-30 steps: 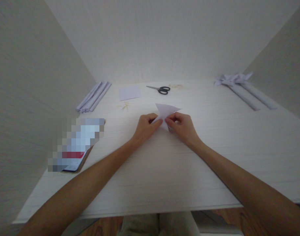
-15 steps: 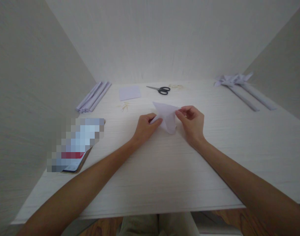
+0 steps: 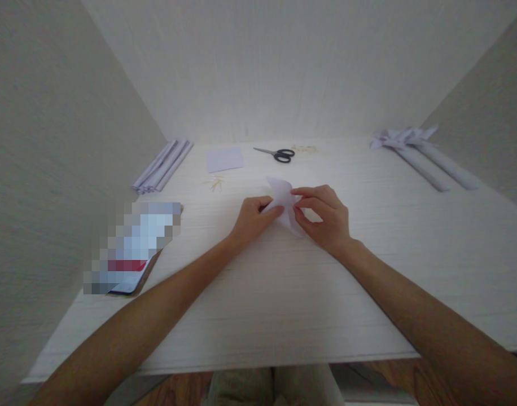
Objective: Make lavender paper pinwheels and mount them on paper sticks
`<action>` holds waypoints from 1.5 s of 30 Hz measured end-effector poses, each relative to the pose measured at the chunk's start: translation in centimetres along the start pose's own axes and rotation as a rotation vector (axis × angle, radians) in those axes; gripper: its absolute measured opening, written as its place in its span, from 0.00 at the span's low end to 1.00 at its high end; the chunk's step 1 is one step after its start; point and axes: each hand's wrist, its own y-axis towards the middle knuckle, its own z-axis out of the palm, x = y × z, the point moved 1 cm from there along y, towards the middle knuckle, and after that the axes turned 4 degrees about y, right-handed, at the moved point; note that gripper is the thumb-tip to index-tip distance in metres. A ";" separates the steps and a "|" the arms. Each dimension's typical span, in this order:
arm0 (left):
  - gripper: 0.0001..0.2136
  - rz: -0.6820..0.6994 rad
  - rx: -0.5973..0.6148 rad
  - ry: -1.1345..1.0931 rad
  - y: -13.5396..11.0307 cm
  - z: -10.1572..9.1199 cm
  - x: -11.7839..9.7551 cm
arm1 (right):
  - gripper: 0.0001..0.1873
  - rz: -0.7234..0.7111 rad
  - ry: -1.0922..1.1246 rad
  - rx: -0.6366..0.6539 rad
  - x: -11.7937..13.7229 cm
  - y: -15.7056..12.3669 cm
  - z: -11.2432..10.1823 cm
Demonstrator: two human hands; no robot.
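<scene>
- Head view, the hands: the left hand [image 3: 256, 217] grasps a folded paper [image 3: 283, 196] with its thumb on top; the right hand [image 3: 328, 217] pinches the paper's right side with its fingertips.
- Head view, the held piece: it is between both hands, above the middle of the tabletop [image 3: 258, 304]. It looks partly shaped, with loose flaps and no paper roll attached.
- Head view, right: two paper rolls [image 3: 421, 169] lie with folded heads [image 3: 400, 137] at their far ends, apparently finished.
- Head view, left: a bundle of plain rolls [image 3: 162, 168] shows no heads, so these seem unused; a flat sheet [image 3: 224, 160] looks unfolded.
- Head view, back: scissors [image 3: 279, 153] lie untouched beside small pale scraps [image 3: 307, 149]; thin yellowish pieces [image 3: 217, 181] lie near the sheet, too small to identify.
</scene>
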 end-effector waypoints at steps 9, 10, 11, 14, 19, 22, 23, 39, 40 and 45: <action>0.09 0.009 0.046 0.029 -0.1 0.0 0.1 | 0.07 -0.155 -0.122 0.230 -1.0 -0.2 0.1; 0.09 0.009 0.049 0.030 -0.1 0.0 0.1 | 0.08 -0.166 -0.131 0.241 -1.0 -0.2 0.1; 0.09 0.010 0.050 0.030 0.0 0.0 0.0 | 0.08 -0.176 -0.137 0.246 -0.9 -0.1 0.1; 0.08 0.011 0.049 0.021 0.0 0.0 -0.1 | 0.07 -0.184 -0.140 0.255 -0.9 0.0 0.1; 0.09 0.005 0.054 0.009 0.0 0.0 0.1 | 0.08 -0.160 -0.102 0.281 -1.0 -0.1 0.3; 0.08 0.008 0.042 0.011 0.1 -0.1 0.1 | 0.07 -0.174 -0.077 0.279 -1.0 -0.1 0.4; 0.08 0.012 0.037 0.007 0.1 -0.1 0.2 | 0.07 -0.181 -0.079 0.278 -1.0 -0.2 0.4; 0.08 -0.005 -0.005 -0.084 0.2 -0.1 0.4 | 0.08 0.068 0.106 0.150 -0.7 0.0 0.6; 0.07 -0.009 -0.011 -0.090 0.2 -0.1 0.4 | 0.08 0.089 0.116 0.130 -0.6 0.1 0.5; 0.07 -0.039 -0.042 -0.083 0.1 -0.1 0.5 | 0.12 0.202 0.180 -0.048 -1.0 0.1 0.5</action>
